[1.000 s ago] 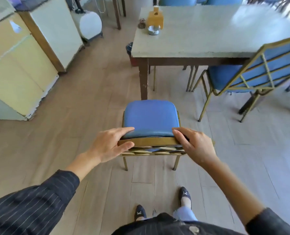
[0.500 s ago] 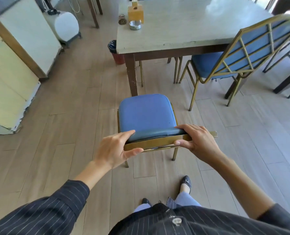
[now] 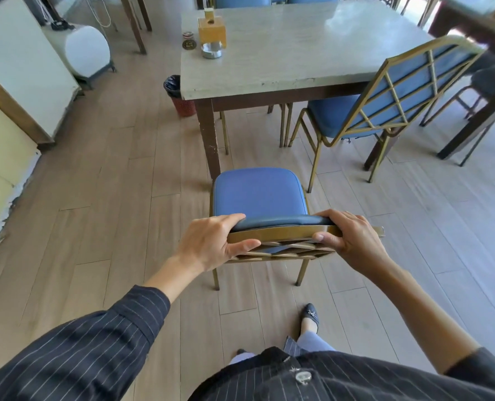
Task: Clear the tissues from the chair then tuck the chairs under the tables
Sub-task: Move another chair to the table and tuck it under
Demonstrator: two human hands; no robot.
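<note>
A blue-cushioned chair (image 3: 259, 192) with a gold metal frame stands in front of me, its seat bare and facing the grey-topped table (image 3: 298, 44). My left hand (image 3: 208, 244) grips the left end of the backrest top, fingers over the pad and thumb under the rail. My right hand (image 3: 350, 238) grips the right end the same way. The chair's front edge is close to the table's near left leg (image 3: 210, 140). No tissues show on the seat.
A second blue chair (image 3: 385, 96) stands angled at the table's right side. A red bin with a black liner (image 3: 179, 94) sits left of the table. A wooden holder (image 3: 211, 31) and ashtray (image 3: 211, 50) are on the tabletop. Cabinets line the left; another table is at far right.
Both hands kept hold of the backrest while the chair moved a little right, closer to the table leg. My view rose and shows more of the table and second chair.
</note>
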